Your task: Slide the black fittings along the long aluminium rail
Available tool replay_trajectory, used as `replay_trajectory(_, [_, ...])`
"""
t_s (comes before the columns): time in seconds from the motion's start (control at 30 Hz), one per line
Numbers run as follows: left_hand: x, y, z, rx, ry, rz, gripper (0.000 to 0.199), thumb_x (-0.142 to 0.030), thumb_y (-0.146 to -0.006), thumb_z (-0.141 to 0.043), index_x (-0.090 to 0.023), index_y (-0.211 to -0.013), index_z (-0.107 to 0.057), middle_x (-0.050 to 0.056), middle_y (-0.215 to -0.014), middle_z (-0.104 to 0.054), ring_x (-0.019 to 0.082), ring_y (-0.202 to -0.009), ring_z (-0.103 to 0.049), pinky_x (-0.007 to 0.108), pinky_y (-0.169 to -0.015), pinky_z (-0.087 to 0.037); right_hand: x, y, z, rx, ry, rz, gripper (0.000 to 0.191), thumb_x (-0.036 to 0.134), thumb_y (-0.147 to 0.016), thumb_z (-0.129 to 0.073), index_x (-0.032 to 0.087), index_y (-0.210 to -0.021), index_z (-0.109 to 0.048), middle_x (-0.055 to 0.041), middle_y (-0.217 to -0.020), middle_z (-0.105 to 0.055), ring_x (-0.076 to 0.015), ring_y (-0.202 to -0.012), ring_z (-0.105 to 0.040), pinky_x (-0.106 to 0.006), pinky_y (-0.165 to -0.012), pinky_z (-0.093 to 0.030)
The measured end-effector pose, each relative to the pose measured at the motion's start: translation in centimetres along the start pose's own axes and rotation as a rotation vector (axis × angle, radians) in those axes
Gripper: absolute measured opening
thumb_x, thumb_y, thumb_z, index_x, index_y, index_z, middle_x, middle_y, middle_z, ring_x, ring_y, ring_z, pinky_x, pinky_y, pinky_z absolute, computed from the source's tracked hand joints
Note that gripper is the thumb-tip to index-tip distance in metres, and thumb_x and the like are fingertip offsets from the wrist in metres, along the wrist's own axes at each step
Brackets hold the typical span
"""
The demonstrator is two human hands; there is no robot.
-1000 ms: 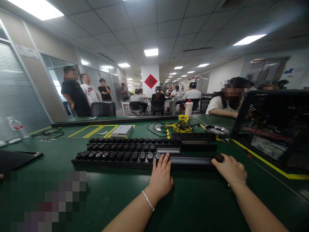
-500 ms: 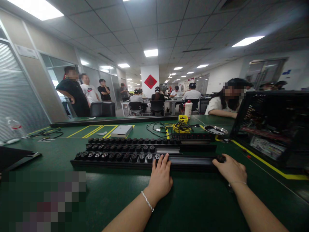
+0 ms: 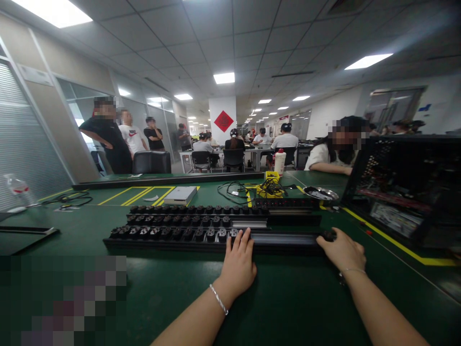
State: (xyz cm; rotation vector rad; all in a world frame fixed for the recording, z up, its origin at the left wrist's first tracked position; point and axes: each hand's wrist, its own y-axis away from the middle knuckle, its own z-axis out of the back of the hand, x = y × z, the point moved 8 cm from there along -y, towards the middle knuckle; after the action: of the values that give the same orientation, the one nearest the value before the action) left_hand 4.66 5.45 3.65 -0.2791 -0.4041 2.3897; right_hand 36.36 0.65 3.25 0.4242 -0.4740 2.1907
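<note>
A long black rail (image 3: 284, 241) lies across the green table (image 3: 162, 298), its left part filled with a row of round black socket pieces (image 3: 154, 232). My left hand (image 3: 238, 262) rests with fingers spread on the rail, fingertips at the last socket piece of the row. At the rail's right end my right hand (image 3: 344, 250) is closed round a small black piece (image 3: 328, 236), mostly hidden by the fingers. Just behind lies a second rail (image 3: 293, 220) with more socket pieces, and behind that another row.
An open computer case (image 3: 399, 192) stands at the right. Behind the rails are a white box (image 3: 180, 195), yellow bins (image 3: 270, 190) with cables, a metal dish (image 3: 320, 193) and a bottle (image 3: 280, 162). A person (image 3: 324, 156) sits across the table; others are farther back.
Both hands stay in nearly the same place on the rail. The whole view has shifted slightly.
</note>
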Motion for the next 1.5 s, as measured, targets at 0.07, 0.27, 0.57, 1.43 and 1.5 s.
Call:
replay_trajectory(0.07, [0.0, 0.0, 0.0, -0.004, -0.004, 0.003, 0.059, -0.027, -0.077, -0.045, -0.021, -0.134, -0.037, 0.002, -0.153, -0.013, 0.025, -0.139, -0.010, 0.051, -0.112, -0.015, 0.0, 0.1, 0.2, 0.004, -0.001, -0.012, 0.075, 0.060, -0.070, -0.041, 0.017, -0.131, -0.044, -0.0144, -0.129, -0.050, -0.0375, -0.114, -0.044, -0.046, -0.090, -0.041])
replay_trajectory(0.27, [0.0, -0.1, 0.0, 0.010, -0.011, 0.004, 0.060, -0.027, -0.076, -0.046, -0.020, -0.135, -0.036, 0.003, -0.153, -0.013, 0.026, -0.139, -0.010, 0.051, -0.112, -0.015, 0.0, 0.2, 0.4, -0.013, -0.014, -0.016, 0.071, 0.057, -0.070, -0.042, 0.020, -0.130, -0.045, -0.0130, -0.127, -0.052, -0.0366, -0.113, -0.046, -0.047, -0.088, -0.042])
replay_trajectory(0.57, [0.0, -0.1, -0.1, -0.006, -0.005, 0.003, 0.059, -0.024, -0.075, -0.045, -0.020, -0.134, -0.038, 0.002, -0.153, -0.013, 0.025, -0.139, -0.010, 0.050, -0.112, -0.015, 0.0, 0.3, 0.6, -0.004, -0.027, -0.030, 0.070, 0.055, -0.072, -0.041, 0.022, -0.134, -0.038, -0.0122, -0.127, -0.051, -0.0368, -0.113, -0.045, -0.047, -0.089, -0.041])
replay_trajectory(1.43, [0.0, 0.0, -0.2, -0.034, -0.020, -0.015, 0.056, -0.027, -0.078, -0.044, -0.021, -0.133, -0.037, 0.002, -0.153, -0.013, 0.026, -0.139, -0.011, 0.051, -0.111, -0.017, -1.5, -1.0, 0.2, 0.026, -0.187, -0.058, 0.068, 0.047, -0.071, -0.048, 0.020, -0.133, -0.037, -0.0124, -0.124, -0.055, -0.0321, -0.103, -0.057, -0.043, -0.083, -0.046])
replay_trajectory(1.5, [0.0, 0.0, -0.1, -0.030, -0.022, -0.017, 0.057, -0.026, -0.077, -0.045, -0.020, -0.133, -0.037, 0.002, -0.153, -0.013, 0.026, -0.139, -0.011, 0.051, -0.112, -0.016, -1.4, -0.9, 0.5, 0.015, -0.188, -0.061, 0.067, 0.046, -0.072, -0.048, 0.021, -0.133, -0.038, -0.0120, -0.123, -0.055, -0.0319, -0.103, -0.057, -0.043, -0.084, -0.046])
